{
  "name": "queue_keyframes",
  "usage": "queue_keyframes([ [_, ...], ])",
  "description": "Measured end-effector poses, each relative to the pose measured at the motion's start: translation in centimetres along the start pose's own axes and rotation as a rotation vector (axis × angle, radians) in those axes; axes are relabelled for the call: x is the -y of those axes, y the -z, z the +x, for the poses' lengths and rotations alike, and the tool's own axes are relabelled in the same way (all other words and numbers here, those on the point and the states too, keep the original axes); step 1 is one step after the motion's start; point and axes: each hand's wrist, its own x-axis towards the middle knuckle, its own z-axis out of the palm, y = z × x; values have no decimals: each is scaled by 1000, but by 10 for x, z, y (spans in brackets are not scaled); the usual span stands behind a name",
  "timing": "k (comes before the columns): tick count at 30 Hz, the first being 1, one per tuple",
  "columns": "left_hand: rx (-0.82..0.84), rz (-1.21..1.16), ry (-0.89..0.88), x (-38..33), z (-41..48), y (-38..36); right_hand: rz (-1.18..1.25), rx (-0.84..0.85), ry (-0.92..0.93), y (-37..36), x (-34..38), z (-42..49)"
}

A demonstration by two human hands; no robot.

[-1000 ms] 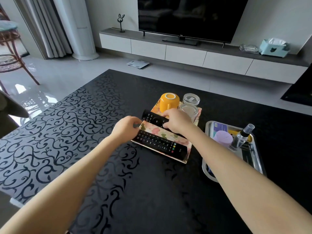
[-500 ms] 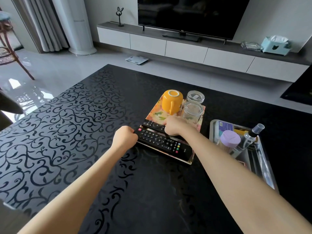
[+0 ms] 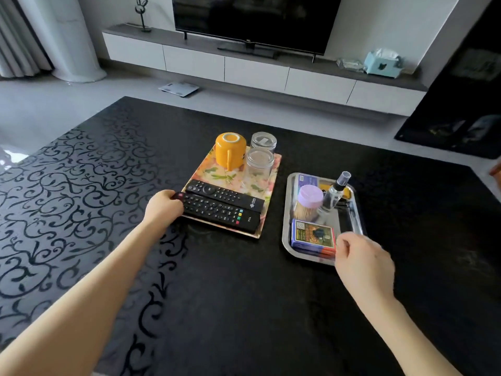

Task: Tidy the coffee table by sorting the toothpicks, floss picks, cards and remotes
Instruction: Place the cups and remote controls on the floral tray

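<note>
- Head view, left side: left hand is curled round the end of the near remote, thumb up by the red button. The remote lies flat on the floral tray, long side against the far remote just beyond it.
- Right side: right hand is loosely curled at the near rim of the metal tray, fingertips just beside the card box. Can't tell whether it touches or pinches anything.
- Beyond the right hand, in the same tray: toothpick jar with a purple lid, and a spray bottle. Floss picks: can't pick them out.
- Step, my read: squaring the remotes side by side. Cards and toothpicks look sorted, so the task is near done.
- Next move, likely: a small nudge to line the near remote up with the far one, then release. Keep it short, because the remote's end away from the hand sits close to the tray's near edge.
- Room: the mug and jars stand beyond the left hand, apart from the remotes. Bare counter lies left of that hand and on the near side. The gap between the trays is narrow.
</note>
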Motion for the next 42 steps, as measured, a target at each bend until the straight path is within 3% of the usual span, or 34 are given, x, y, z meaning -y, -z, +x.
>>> queue_keyframes([
  [2, -86, 32, 74, 3, -4, -2, -17, -1, -138, 1, -21, 3],
  [4, -156, 52, 191, 3, -16, -7, -59, 99, -259, 1, -38, 7],
  [6, -124, -25, 243, 1, -29, -15, -24, 199, -339, -8, -51, 12],
  [10, 14, -515, 306, -8, -49, -42, 481, 281, -535, -27, -64, 18],
  [14, -16, -797, 399, -24, -62, -70, 799, 256, -689, -33, -67, 21],
  [22, -181, -892, 438, -44, -76, -89, 898, 172, -759, -37, -49, 26],
  [42, -265, -933, 620, -79, -105, -111, 847, 124, -787, -39, -41, 37],
])
